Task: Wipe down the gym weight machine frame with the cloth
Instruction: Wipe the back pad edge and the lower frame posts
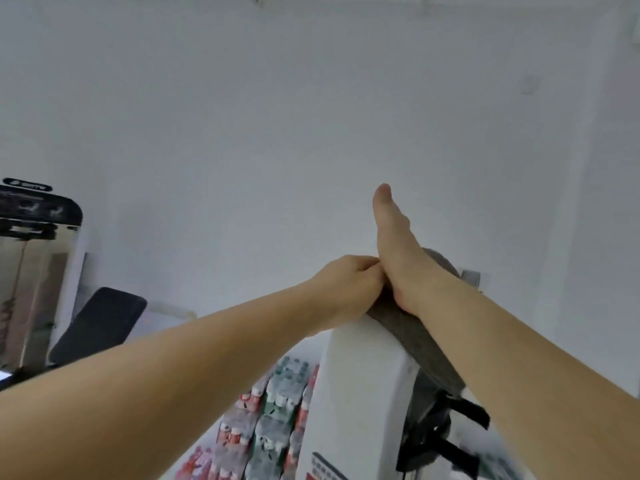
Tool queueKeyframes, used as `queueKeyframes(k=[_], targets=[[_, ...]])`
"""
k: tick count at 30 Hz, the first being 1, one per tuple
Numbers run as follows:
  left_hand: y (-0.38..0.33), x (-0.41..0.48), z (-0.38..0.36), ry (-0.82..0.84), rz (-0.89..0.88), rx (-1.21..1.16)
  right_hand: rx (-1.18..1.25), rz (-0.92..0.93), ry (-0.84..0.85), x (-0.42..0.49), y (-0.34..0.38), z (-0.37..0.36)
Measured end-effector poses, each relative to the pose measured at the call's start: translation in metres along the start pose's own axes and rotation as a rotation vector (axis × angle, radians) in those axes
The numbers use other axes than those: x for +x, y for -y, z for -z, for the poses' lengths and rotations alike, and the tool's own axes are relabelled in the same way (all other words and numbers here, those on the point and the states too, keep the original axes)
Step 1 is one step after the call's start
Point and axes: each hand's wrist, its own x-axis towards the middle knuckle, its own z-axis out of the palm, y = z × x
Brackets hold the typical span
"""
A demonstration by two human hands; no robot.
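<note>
Forearms cross over the white frame (356,368), where the flat right hand (398,261) presses the grey cloth (412,337) on its top, the left hand (346,282) curled alongside with its grip unclear, wrapped bottle packs (277,403) stacked below, black pad (100,320) far left.

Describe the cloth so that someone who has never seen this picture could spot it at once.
Find the tall white machine frame rising from the bottom centre. Draped over its top, under the flat right hand, lies the cloth. It is dark grey fabric, unlike the black straps hanging lower down.
</note>
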Motion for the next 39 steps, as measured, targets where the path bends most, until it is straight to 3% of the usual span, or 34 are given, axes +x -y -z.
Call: queueKeyframes(k=[2, 6, 10, 12, 15, 16, 18, 21, 22, 27, 31, 34, 37, 39], targets=[[0.016, -0.011, -0.008, -0.082, -0.016, 0.037, 0.009, 0.059, -0.016, -0.015, 0.002, -0.003], [0.049, -0.041, -0.017, -0.205, -0.047, 0.204, -0.685, 0.292, -0.092, -0.033, 0.005, 0.009], [0.110, -0.099, -0.020, -0.006, 0.004, 0.162, -1.158, 0.391, -0.066, -0.042, -0.021, 0.020], [0.116, -0.105, -0.024, 0.078, 0.155, -0.081, -1.201, 0.558, -0.098, -0.040, -0.046, 0.023], [0.103, -0.080, -0.030, -0.026, 0.443, -0.397, -1.128, 0.790, -0.245, -0.030, -0.064, 0.025], [0.091, -0.067, -0.032, -0.105, 0.476, -0.382, -1.121, 0.851, -0.285, -0.027, -0.065, 0.023], [0.073, -0.051, -0.047, -0.304, 0.305, -0.246, -1.094, 0.916, -0.351, -0.026, -0.067, 0.021], [0.093, -0.069, -0.079, -0.519, -0.037, -0.134, -0.975, 0.889, -0.446, -0.043, -0.072, 0.026], [0.111, -0.085, -0.096, -0.528, -0.070, -0.125, -0.925, 0.854, -0.456, -0.055, -0.078, 0.028], [0.201, -0.176, -0.163, -0.355, 0.012, 0.092, -0.733, 0.693, -0.391, -0.136, -0.145, 0.016], [0.166, -0.139, -0.137, -0.508, -0.031, -0.049, -0.572, 0.453, -0.375, -0.181, -0.193, 0.001], [0.129, -0.104, -0.122, -0.532, -0.085, -0.112, -0.442, 0.308, -0.410, -0.200, -0.210, -0.007], [0.156, -0.116, -0.140, -0.553, -0.092, 0.025, -0.419, 0.224, -0.454, -0.217, -0.222, -0.021], [0.200, -0.154, -0.163, -0.443, -0.041, 0.033, -0.443, 0.193, -0.489, -0.231, -0.234, -0.034]])
